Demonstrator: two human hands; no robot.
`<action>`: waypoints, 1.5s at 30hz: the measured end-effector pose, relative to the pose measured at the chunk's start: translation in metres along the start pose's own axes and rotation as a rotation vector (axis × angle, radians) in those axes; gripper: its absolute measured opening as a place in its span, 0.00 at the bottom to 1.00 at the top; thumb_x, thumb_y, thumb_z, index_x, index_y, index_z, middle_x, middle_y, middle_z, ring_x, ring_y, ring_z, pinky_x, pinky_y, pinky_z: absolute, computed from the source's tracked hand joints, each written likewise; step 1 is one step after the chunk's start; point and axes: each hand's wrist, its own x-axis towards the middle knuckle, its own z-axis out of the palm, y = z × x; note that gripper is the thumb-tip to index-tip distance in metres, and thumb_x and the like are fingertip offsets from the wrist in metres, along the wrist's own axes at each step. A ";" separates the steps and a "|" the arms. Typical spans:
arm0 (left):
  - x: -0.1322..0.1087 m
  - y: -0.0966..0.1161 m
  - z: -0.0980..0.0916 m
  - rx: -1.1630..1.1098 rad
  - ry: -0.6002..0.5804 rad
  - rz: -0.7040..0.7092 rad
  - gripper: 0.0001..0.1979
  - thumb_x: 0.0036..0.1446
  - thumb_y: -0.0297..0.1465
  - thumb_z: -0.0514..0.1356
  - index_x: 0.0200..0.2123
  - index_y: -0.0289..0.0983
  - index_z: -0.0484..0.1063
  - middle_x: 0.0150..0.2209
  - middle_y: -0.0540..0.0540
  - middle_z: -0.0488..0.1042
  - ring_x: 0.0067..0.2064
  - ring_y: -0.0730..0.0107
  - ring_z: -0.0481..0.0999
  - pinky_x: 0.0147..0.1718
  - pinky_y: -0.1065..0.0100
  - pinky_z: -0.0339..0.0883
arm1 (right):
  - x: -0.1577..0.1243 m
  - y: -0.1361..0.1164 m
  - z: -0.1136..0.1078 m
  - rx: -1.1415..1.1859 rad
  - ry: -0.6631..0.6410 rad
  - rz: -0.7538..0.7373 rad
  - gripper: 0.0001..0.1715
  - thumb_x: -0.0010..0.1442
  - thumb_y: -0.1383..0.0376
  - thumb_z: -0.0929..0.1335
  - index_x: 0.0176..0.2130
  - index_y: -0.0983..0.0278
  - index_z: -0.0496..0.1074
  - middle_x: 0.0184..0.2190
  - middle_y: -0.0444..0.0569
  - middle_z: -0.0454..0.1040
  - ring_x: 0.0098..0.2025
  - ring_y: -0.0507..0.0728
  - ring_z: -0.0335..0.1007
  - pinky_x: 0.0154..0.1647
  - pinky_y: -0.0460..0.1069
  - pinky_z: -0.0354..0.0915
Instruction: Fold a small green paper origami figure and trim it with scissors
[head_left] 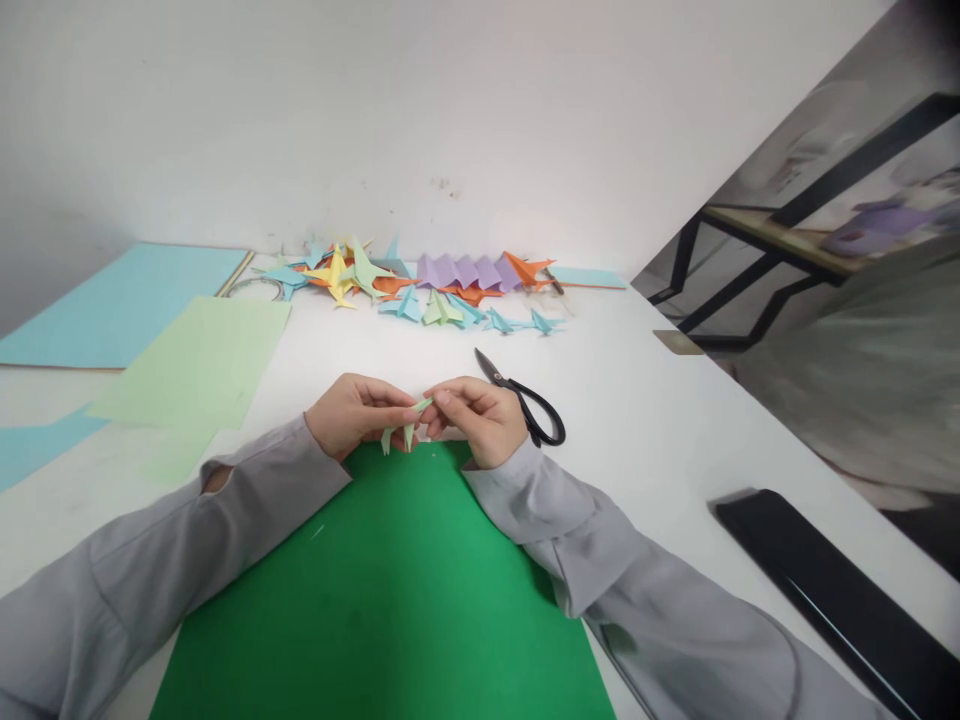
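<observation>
Between my two hands is a small folded piece of light green paper (409,432), with narrow pointed ends hanging below the fingers. My left hand (364,412) pinches it between thumb and fingers from the left. From the right, my right hand (480,418) grips its upper tip with thumb and forefinger. Both hands are over the far edge of a green sheet (390,580). Black-handled scissors (525,395) lie just beyond my right hand, partly hidden by it. The fingers cover much of the folded paper, so its full shape cannot be made out.
Folded paper figures (341,272) in several colours line the wall, beside a pleated purple paper strip (469,272). Light green sheets (195,360) and a blue stack (127,300) lie left. A long black object (832,600) sits right, near the table's edge. Beyond it is a dark frame (742,270).
</observation>
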 end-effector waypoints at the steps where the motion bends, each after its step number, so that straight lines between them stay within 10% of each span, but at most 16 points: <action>1: 0.000 -0.001 0.000 0.012 -0.016 0.006 0.12 0.36 0.32 0.68 0.24 0.30 0.74 0.17 0.46 0.74 0.19 0.73 0.71 0.19 0.73 0.64 | 0.000 0.000 0.000 0.003 0.004 0.007 0.10 0.50 0.61 0.69 0.29 0.67 0.72 0.19 0.44 0.74 0.18 0.49 0.68 0.19 0.44 0.65; 9: -0.002 -0.006 0.010 0.099 0.165 0.180 0.10 0.36 0.31 0.67 0.22 0.31 0.73 0.16 0.49 0.73 0.19 0.74 0.71 0.18 0.74 0.64 | 0.001 -0.003 0.007 -0.044 0.103 0.105 0.14 0.39 0.61 0.74 0.22 0.67 0.70 0.14 0.42 0.71 0.15 0.47 0.64 0.16 0.42 0.63; 45: -0.003 -0.004 0.010 0.098 0.121 0.236 0.10 0.35 0.31 0.68 0.22 0.31 0.75 0.17 0.48 0.74 0.19 0.73 0.71 0.19 0.72 0.66 | 0.004 -0.002 0.007 0.046 0.013 0.151 0.16 0.36 0.62 0.76 0.24 0.68 0.72 0.13 0.42 0.71 0.14 0.47 0.64 0.16 0.42 0.62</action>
